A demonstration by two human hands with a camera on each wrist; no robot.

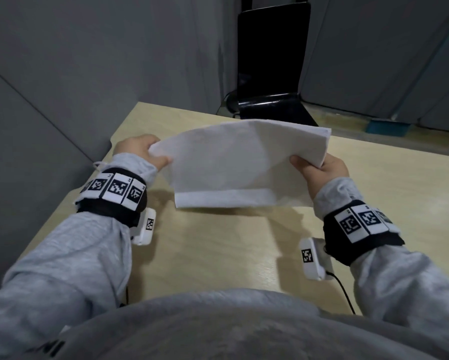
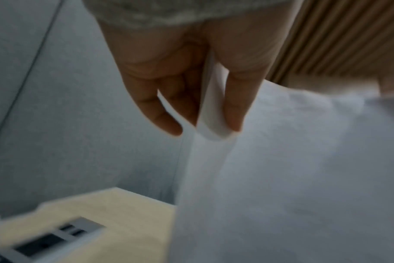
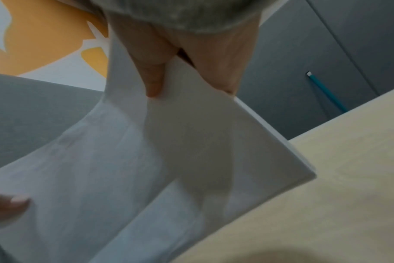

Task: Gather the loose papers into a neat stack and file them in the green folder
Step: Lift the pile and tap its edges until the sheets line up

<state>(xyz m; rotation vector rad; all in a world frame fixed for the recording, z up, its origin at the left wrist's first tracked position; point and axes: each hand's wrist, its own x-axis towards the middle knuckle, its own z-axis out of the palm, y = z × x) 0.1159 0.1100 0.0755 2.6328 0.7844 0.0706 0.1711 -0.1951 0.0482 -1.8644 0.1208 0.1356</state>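
A sheaf of white papers [image 1: 233, 165] hangs in the air above the pale wooden table [image 1: 218, 250], bowed upward in the middle. My left hand [image 1: 150, 154] pinches its left edge, thumb on top. My right hand [image 1: 317, 167] grips its right edge the same way. In the left wrist view the papers [image 2: 281, 169] run between the thumb and fingers [image 2: 167, 113] of my left hand [image 2: 198, 99]. In the right wrist view my right hand [image 3: 187, 67] holds the papers [image 3: 169, 151] with its thumb on them. No green folder is in view.
A black chair [image 1: 270, 61] stands beyond the table's far edge. Grey partition walls [image 1: 88, 61] close in the left and back. A grey socket panel [image 2: 56, 238] is set in a tabletop in the left wrist view. A cable [image 1: 343, 289] trails from my right wrist.
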